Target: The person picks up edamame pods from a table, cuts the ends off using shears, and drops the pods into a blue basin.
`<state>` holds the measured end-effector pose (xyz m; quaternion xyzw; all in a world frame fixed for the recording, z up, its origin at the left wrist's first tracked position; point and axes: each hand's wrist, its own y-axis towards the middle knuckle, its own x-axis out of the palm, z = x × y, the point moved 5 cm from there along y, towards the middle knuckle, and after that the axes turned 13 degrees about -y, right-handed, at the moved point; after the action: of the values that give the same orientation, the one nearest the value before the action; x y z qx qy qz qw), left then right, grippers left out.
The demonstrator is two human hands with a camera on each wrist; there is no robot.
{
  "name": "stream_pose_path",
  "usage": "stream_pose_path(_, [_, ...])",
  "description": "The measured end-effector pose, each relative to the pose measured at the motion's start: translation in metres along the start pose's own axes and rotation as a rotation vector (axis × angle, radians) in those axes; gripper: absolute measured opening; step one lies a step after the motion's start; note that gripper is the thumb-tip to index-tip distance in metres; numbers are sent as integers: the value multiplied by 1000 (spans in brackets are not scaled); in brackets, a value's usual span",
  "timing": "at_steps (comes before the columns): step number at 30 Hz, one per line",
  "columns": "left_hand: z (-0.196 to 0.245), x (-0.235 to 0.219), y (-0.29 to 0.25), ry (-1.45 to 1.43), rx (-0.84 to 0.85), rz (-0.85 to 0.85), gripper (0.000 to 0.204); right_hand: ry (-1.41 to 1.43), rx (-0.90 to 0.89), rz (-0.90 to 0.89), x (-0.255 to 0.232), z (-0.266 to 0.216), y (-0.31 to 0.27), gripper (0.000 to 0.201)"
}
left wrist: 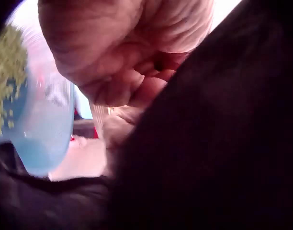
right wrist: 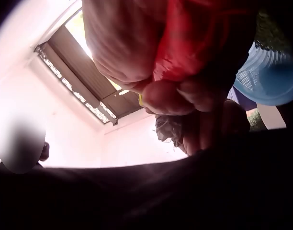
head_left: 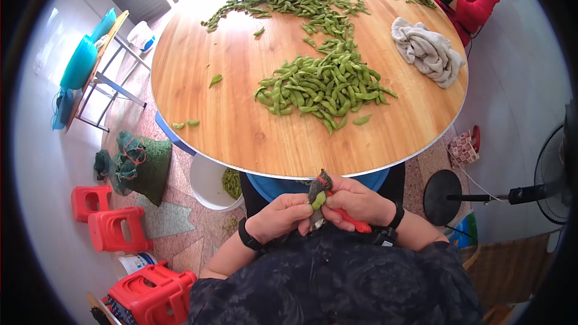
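Head view: left hand [head_left: 279, 217], fingers pinching pod [head_left: 318, 200]; right hand [head_left: 363, 202], fingers gripping red handle [head_left: 356, 223] beside pod, likely needing steady hold.

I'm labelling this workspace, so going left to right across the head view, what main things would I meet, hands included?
Teal basin → green sack → white bucket → left hand → green pod → right hand → standing fan.

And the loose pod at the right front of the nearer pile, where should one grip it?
Probably the pod is best pinched at its middle, across its narrow width, from above and the near side: it lies roughly left to right, with the pile beyond and to its left.
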<state>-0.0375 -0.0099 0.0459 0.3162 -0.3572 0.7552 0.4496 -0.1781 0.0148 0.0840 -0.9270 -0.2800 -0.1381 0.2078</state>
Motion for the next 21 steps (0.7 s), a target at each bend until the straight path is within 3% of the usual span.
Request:
stream_pose_path(4, [-8,-13,-10,66,-63,80,25,56,45,-7,6,21,5,10])
stream_pose_path(6, [-14,-23,-14,359,-54,77,25,28,158,20,6,33,9,7])
stream_pose_path(7, [-18,-26,-14,350,-61,82,25,37,165,18,7,39,11,7])
stream_pose_path(10, [4,-17,-11,1213,223,319,27,129,204,186,-5,69,24,9])
stream_pose_path(11, [1,-22,-7,1207,220,323,27,131,211,183,-5,76,27,9])
stream_pose_path(13, [4,-20,-3,1370,440,263,27,102,187,253,-8,78,29,7])
stream_pose_path(15, [1,-22,0,1348,426,253,27,91,182,258,-7,76,27,7])
stream_pose_path(17, [-5,-27,4,1003,341,270,32,76,159,321,-8,73,26,8])
stream_pose_path(18, [-12,-38,6,659,88,342,35,105,167,334,-11,75,27,9])
stream_pose_path(19, [-15,-43,6,658,80,345,35,114,168,332,-12,76,27,9])
stream_pose_path(21, [-30,-56,9,241,-49,350,34,207,174,315,-13,77,27,8])
